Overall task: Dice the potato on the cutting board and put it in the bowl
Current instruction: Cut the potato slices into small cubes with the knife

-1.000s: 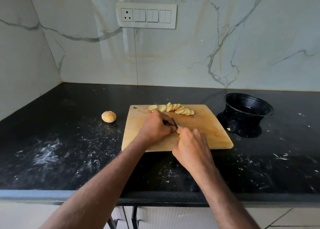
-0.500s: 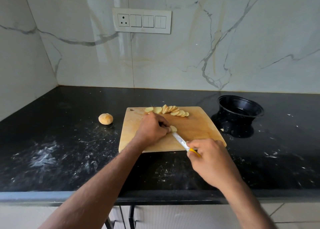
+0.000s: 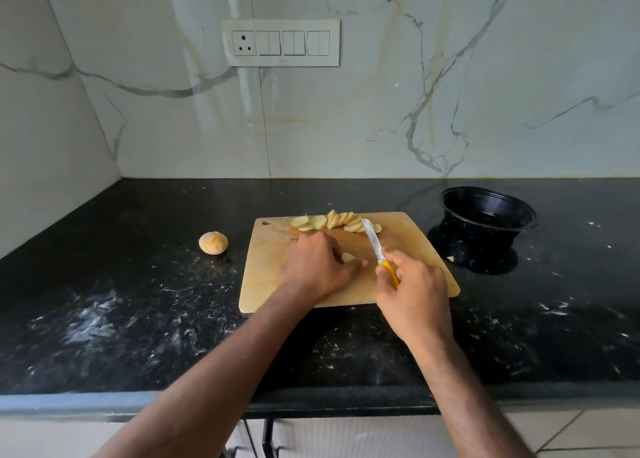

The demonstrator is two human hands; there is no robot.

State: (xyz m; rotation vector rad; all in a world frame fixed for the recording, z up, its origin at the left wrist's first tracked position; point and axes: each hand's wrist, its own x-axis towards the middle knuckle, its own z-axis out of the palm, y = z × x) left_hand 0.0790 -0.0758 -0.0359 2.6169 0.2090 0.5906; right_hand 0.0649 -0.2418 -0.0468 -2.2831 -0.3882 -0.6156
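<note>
Wooden cutting board, right hand fingers clamped on knife, left hand fingers pinching potato

Black speckled countertop; white switch panel on marble wall.

- We see two bare forearms reaching in from the lower edge of the head view, with no sleeve on either.
- Our left hand wears no glove, ring or watch that we can make out.
- Our right hand is likewise bare, and its wrist carries no band.
- We cannot tell anything about clothing above the forearms, which lie outside the view.
</note>
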